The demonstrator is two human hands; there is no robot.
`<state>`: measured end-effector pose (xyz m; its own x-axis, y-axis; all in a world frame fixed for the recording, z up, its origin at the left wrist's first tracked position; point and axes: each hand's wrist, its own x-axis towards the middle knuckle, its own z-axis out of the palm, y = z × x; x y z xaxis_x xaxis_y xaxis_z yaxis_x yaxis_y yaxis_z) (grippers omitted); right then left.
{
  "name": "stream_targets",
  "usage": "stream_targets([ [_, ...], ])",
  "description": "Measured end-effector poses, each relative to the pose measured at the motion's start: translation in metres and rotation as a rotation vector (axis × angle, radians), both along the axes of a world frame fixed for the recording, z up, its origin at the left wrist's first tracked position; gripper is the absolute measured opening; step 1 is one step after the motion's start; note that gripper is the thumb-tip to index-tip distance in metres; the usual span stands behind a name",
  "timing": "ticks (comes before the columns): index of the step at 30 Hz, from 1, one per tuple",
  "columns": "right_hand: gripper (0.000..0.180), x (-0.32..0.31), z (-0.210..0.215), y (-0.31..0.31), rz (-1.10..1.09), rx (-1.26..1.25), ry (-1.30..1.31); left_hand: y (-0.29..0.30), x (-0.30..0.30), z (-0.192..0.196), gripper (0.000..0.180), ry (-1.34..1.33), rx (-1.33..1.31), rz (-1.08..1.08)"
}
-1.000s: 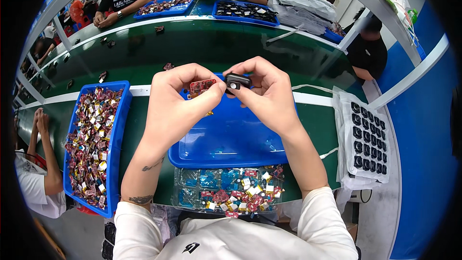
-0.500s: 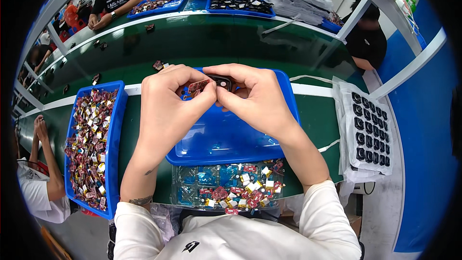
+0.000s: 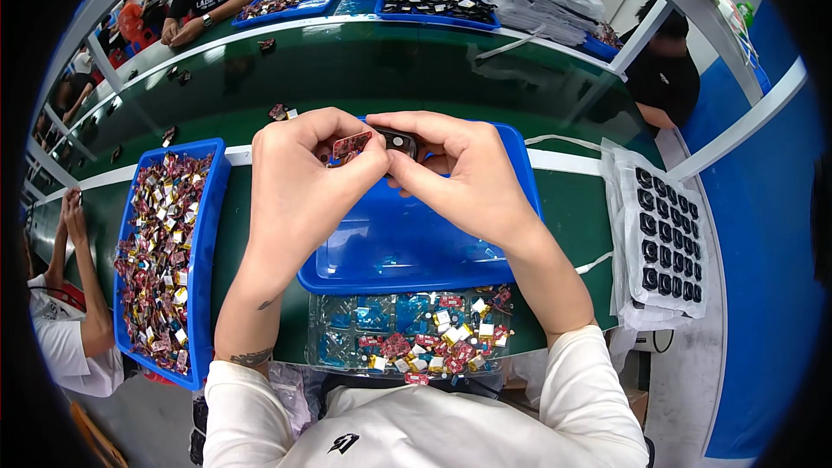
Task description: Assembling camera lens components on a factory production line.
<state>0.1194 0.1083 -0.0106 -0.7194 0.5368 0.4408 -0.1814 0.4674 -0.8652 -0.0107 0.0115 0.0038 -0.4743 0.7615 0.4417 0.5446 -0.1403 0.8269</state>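
Observation:
Over the blue tray (image 3: 390, 260), both hands meet. My left hand (image 3: 303, 173) pinches a small red circuit board (image 3: 351, 146) between thumb and fingers. Curled around a small black plastic casing (image 3: 401, 144) is my right hand (image 3: 468, 169), its thumb near the casing's lower edge. A round light spot shows on the casing's face. The board's right end lies close to the casing; my left thumb hides whether they touch. Below the tray, a clear compartment tray (image 3: 347, 351) holds red boards and white battery-like pieces.
A long blue bin (image 3: 201, 295) at the left holds many boards with white pieces. On the right, black parts sit in rows on a white padded sheet (image 3: 626, 208). A green conveyor belt (image 3: 373, 69) runs behind, with scattered parts. Co-workers sit beyond it and at the left.
The red board has tilted up slightly and my left hand has shifted a little. My right hand still holds the casing. The co-worker's hands at the left have moved a little.

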Motion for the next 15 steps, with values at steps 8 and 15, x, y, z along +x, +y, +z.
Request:
stream_targets([
  [8,0.026,0.001,0.001,-0.002,0.005,-0.085,0.026,-0.002,0.001,0.002,0.014,0.011,0.0,0.01],
  [15,0.023,0.01,0.012,0.009,-0.024,-0.135,0.094,-0.006,0.005,0.008,0.01,-0.011,0.097,-0.112],
])
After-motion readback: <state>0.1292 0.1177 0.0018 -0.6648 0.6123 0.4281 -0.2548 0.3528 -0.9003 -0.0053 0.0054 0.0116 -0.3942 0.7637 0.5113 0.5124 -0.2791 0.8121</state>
